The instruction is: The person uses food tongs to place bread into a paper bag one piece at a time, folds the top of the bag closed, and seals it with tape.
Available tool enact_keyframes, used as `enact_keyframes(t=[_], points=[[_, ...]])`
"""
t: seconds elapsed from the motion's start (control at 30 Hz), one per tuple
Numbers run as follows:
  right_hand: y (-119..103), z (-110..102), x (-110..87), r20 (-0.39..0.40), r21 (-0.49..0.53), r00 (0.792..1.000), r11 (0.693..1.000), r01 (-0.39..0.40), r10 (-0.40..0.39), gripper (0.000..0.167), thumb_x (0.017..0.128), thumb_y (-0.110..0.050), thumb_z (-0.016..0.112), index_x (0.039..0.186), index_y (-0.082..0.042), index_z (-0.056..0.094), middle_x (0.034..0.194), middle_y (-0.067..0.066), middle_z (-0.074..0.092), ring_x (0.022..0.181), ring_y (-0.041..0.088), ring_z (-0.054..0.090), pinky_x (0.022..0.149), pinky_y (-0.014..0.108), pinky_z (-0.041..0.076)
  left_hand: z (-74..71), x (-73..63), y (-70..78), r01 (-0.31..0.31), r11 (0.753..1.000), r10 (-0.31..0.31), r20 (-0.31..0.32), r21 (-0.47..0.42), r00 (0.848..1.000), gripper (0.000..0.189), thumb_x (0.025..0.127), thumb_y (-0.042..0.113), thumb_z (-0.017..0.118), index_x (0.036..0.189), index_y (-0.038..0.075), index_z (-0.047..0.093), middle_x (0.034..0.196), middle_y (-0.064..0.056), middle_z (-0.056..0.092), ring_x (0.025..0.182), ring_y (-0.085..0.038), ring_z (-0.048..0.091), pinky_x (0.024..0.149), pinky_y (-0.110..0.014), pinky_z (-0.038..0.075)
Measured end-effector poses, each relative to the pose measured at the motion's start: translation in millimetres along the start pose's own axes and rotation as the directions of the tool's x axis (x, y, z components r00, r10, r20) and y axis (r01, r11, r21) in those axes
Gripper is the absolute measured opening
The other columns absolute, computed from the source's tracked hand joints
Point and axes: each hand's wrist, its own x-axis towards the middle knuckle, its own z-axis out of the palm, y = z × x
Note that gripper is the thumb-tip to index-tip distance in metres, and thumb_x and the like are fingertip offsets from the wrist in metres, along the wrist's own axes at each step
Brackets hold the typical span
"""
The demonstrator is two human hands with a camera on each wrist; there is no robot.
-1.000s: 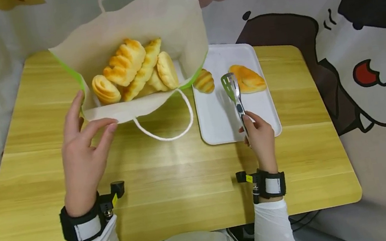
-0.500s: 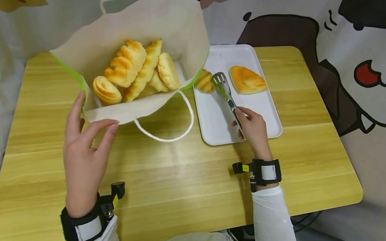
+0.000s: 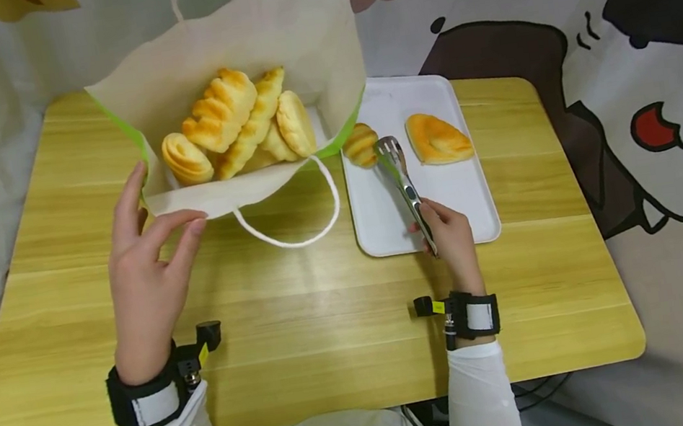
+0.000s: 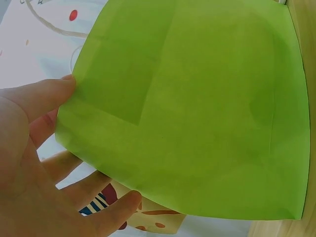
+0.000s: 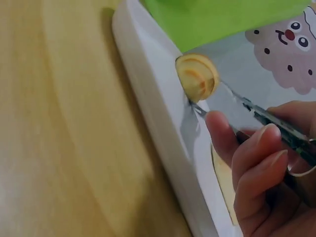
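My left hand [image 3: 150, 276] pinches the near-left rim of a paper bag [image 3: 317, 41], cream inside and green outside [image 4: 197, 108]. Several golden breads [image 3: 223, 113] lie in the bag. In my right hand [image 3: 451, 234] I hold metal tongs [image 3: 410, 196], pointed away from me over a white tray [image 3: 383, 229]. Their tips are at the right side of a small striped roll [image 3: 361, 146]. In the right wrist view the tong arms lie about this roll [image 5: 197, 76]; whether they touch it I cannot tell. A larger folded bread [image 3: 438, 138] sits on the tray's right.
The bag stands at the back of a wooden table [image 3: 308, 349], overlapping the tray's left edge. A white rope handle [image 3: 300, 244] hangs over its near side. Cartoon-printed cloth [image 3: 654, 198] surrounds the table.
The tongs have moved left from beside the larger bread to the small roll, then dipped slightly nearer to me. The left hand and bag stay nearly still.
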Motion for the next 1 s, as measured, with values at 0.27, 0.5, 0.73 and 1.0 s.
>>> enact_keyframes(t=[0.27, 0.5, 0.73, 1.0], points=[[2.9, -0.8, -7.3, -0.022, -0.168, 0.988, 0.975, 0.147, -0.153, 0.039, 0.101, -0.044, 0.057, 0.127, -0.018, 0.071, 0.091, 0.014, 0.075, 0.042, 0.013, 0.051, 0.040, 0.025, 0.039, -0.6, 2.1, 0.0, -0.008, 1.000, 0.008, 0.000, -0.004, 1.000, 0.007, 0.088, 0.005, 0.074, 0.094, 0.000, 0.076, 0.161, -0.001, 0.036, 0.149, -0.023, 0.031, 0.113, -0.061, 0.034], [-0.7, 0.4, -9.0, 0.002, -0.510, 0.909, 0.781, 0.359, -0.417, 0.040, 0.102, -0.033, 0.059, 0.135, -0.011, 0.064, 0.090, 0.013, 0.077, 0.041, 0.012, 0.053, 0.050, 0.031, 0.042, -0.8, 2.8, 0.1, -0.029, 1.000, 0.029, -0.001, -0.005, 1.000, 0.008, 0.089, 0.006, 0.075, 0.094, 0.000, 0.076, 0.161, 0.004, 0.036, 0.150, -0.020, 0.030, 0.113, -0.060, 0.035], [-5.6, 2.1, -8.2, -0.040, -0.541, 0.944, 0.802, 0.255, -0.327, 0.043, 0.099, -0.037, 0.063, 0.129, -0.006, 0.068, 0.089, 0.013, 0.077, 0.041, 0.013, 0.054, 0.052, 0.031, 0.043, -0.7, 3.1, -0.5, -0.024, 1.000, 0.024, 0.001, -0.001, 1.000, 0.007, 0.087, 0.004, 0.075, 0.093, 0.000, 0.076, 0.161, -0.002, 0.037, 0.149, -0.024, 0.031, 0.112, -0.062, 0.035], [1.4, 6.6, -7.9, -0.085, -0.467, 0.947, 0.852, 0.237, -0.310, 0.033, 0.097, -0.032, 0.066, 0.118, -0.008, 0.074, 0.081, 0.009, 0.075, 0.048, 0.013, 0.051, 0.046, 0.024, 0.037, -0.5, 0.2, -3.0, -0.032, 0.999, 0.032, 0.002, 0.001, 0.999, 0.007, 0.087, 0.003, 0.076, 0.093, 0.001, 0.076, 0.161, -0.002, 0.037, 0.149, -0.025, 0.031, 0.111, -0.062, 0.036]])
